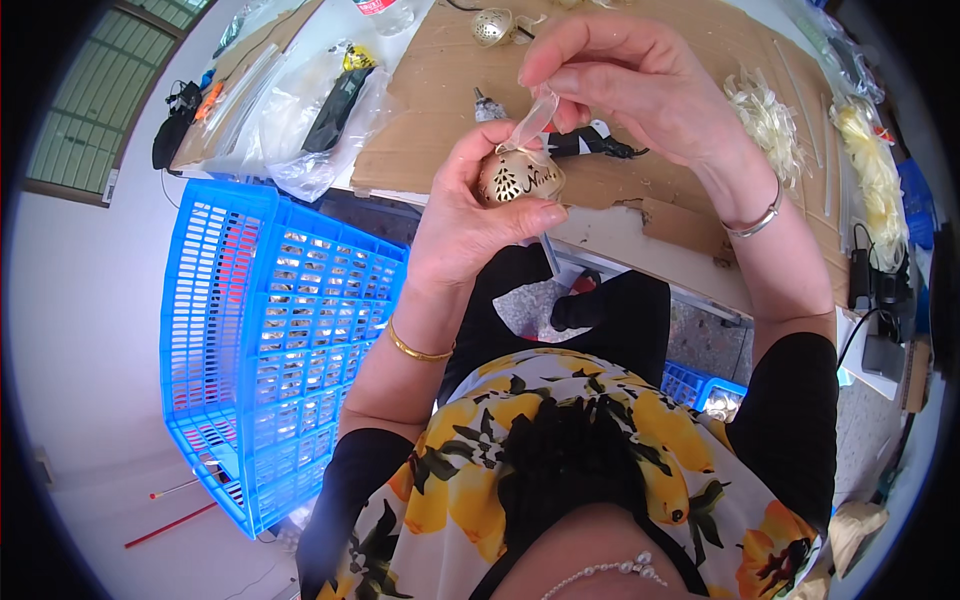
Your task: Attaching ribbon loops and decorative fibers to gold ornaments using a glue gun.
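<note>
My left hand (446, 222) is closed round a gold ball ornament (508, 178) with cut-out patterns and dark lettering. A pale sheer ribbon (533, 126) rises from the top of the ornament. Above it, my right hand (640, 85) pinches the ribbon's upper end between thumb and fingers and holds it up. Behind my hands lies a tool with a metal nozzle (488, 106) and a dark body, partly hidden by them. Another gold ornament (492, 27) with a ribbon rests farther back on the cardboard.
Brown cardboard (420, 125) covers the table. Bunches of cream ribbon (768, 125) lie at the right, with more yellowish ribbon (868, 180) beyond. Plastic bags (300, 130) and a bottle (385, 14) are at the back left. A tall blue plastic crate (300, 330) stands left of me.
</note>
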